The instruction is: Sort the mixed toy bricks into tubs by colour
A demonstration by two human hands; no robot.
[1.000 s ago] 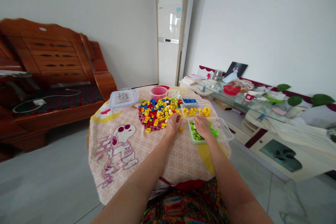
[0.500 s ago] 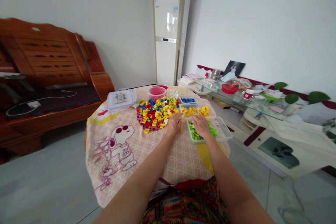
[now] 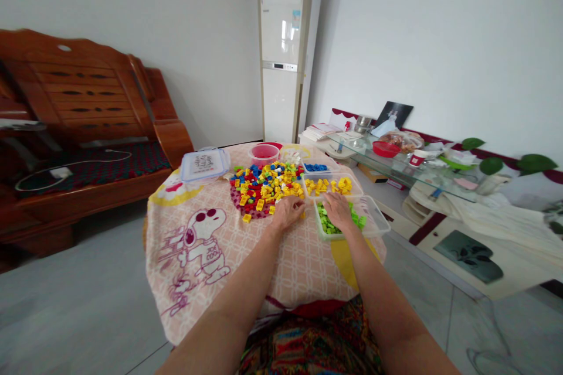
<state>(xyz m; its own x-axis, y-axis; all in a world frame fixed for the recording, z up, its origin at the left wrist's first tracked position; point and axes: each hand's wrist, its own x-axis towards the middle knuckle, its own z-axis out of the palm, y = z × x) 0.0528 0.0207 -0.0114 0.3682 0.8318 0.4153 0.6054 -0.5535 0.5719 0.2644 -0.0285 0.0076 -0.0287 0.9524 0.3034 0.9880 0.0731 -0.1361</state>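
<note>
My left hand (image 3: 287,214) is at the right front edge of a mixed pile of toy building bricks (image 3: 268,183). Its fingers are curled with the tips close together, and anything between them is too small to make out. Above a clear tub of green bricks (image 3: 329,225) is my right hand (image 3: 338,211), back upward. Its fingers point down towards the front rim of a box of yellow bricks (image 3: 316,186), and the fingertips are largely hidden. Behind that stands a small container of blue bricks (image 3: 315,168).
A pink tub (image 3: 264,155) and a clear lid with blue edging (image 3: 202,165) lie at the back of the cloth-covered round table (image 3: 246,258). A wooden bench (image 3: 88,111) is to the left. On the right runs a cluttered glass-topped cabinet (image 3: 404,170).
My left hand has drawn back slightly towards me and left, its fingers more curled. My right hand stays over the green tub. The view has shifted a little.
</note>
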